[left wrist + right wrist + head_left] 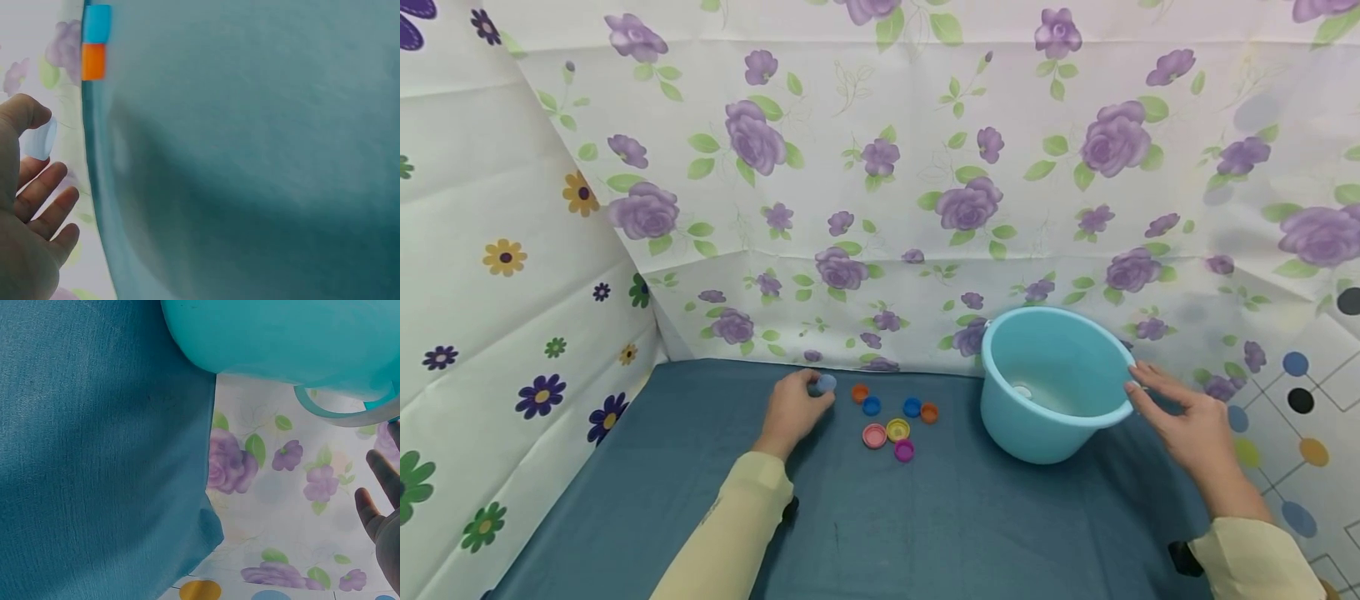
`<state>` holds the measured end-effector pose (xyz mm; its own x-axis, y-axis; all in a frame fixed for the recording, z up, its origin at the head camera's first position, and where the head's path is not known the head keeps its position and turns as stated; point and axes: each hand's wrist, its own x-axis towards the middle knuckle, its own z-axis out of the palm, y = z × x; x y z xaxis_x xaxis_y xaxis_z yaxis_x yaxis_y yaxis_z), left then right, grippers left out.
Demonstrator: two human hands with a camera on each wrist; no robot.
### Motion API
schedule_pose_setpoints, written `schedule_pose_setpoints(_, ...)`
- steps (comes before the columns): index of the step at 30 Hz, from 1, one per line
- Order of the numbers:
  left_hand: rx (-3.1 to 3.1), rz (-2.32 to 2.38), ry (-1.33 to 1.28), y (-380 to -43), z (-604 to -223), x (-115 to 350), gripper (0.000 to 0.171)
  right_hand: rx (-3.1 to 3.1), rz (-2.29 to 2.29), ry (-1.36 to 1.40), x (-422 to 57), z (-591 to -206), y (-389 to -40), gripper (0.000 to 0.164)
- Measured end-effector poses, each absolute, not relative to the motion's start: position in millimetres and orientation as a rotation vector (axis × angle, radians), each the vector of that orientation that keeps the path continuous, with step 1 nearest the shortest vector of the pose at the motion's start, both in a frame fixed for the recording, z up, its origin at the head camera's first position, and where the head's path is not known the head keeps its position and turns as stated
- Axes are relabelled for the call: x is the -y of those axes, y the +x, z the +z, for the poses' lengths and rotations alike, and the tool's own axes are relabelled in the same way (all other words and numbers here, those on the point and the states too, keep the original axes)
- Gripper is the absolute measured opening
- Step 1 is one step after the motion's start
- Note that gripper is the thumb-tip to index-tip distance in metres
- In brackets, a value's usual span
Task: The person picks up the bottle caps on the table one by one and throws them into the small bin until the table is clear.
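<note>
My left hand (793, 410) pinches a pale blue cap (826, 383) between thumb and fingertip, near the back edge of the cloth. In the left wrist view the thumb and a finger press the cap (41, 139) while the other fingers stay loosely bent. To its right lie several small caps: orange (861, 393), blue (871, 406), pink (875, 436), yellow (898, 430) and magenta (904, 451). A light blue bucket (1037, 433) stands upright farther right. My right hand (1191, 425) touches its right rim with extended fingers.
Dark blue cloth (880, 525) covers the table. A white sheet with purple flowers (850, 183) hangs along its back edge, and another flowered sheet (512, 317) borders the left. The bucket's handle (350, 417) hangs beside it in the right wrist view.
</note>
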<state>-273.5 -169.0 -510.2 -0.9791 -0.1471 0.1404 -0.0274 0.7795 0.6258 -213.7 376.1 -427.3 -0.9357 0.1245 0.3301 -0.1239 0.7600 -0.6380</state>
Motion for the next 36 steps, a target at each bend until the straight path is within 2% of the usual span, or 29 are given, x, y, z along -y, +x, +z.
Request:
schedule_pose_setpoints(16,2.674,-1.151,-0.056,-283.0,-464.4,126.7,0.045,2.615,0.964,-0.009,-377.4,-426.3,-212.4,0.043)
schedule_pose_setpoints(36,2.503,-1.147,-0.457,-279.1,-396.1,39.4,0.037,2.630,0.964,0.009,-375.6,-423.8,-212.2,0.043)
